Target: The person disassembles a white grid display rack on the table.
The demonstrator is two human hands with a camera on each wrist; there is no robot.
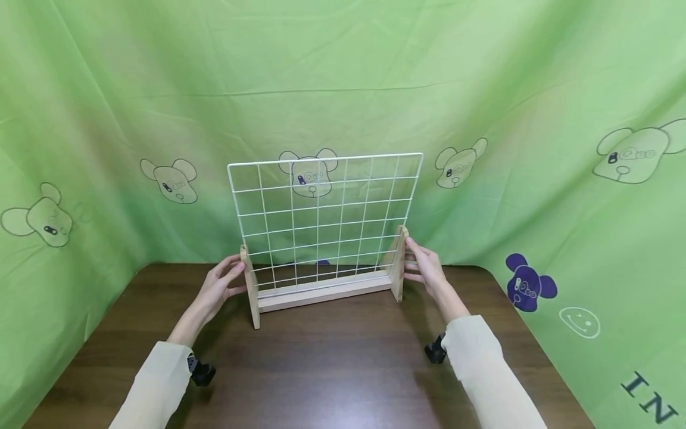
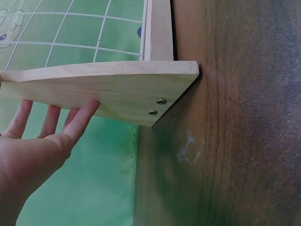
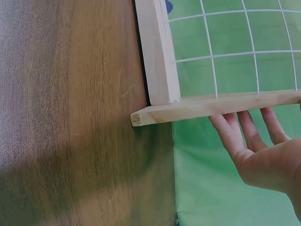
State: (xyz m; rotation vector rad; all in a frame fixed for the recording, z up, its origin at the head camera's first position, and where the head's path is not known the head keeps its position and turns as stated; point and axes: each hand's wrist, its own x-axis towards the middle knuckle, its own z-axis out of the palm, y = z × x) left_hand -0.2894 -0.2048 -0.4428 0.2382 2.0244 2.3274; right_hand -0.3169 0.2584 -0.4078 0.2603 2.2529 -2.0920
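Observation:
A white wire grid rack (image 1: 330, 220) stands upright on the table, slightly turned, its lower edge set along a pale wooden crossbar (image 1: 325, 292). Two wooden side panels support it. My left hand (image 1: 217, 286) touches the outer face of the left panel (image 2: 113, 87) with spread fingertips (image 2: 89, 108), fingers extended. Two screw heads (image 2: 161, 101) show low on that panel. On the other side, my right hand (image 1: 429, 268) rests its fingertips (image 3: 221, 125) against the outer face of the right panel (image 3: 202, 108). The rack lies between both hands.
The brown wood-grain table (image 1: 332, 369) has rounded far corners. A green curtain (image 1: 332, 77) printed with bear faces hangs behind the table and along both sides, close behind the rack. Black cameras (image 1: 202, 372) sit at both wrists.

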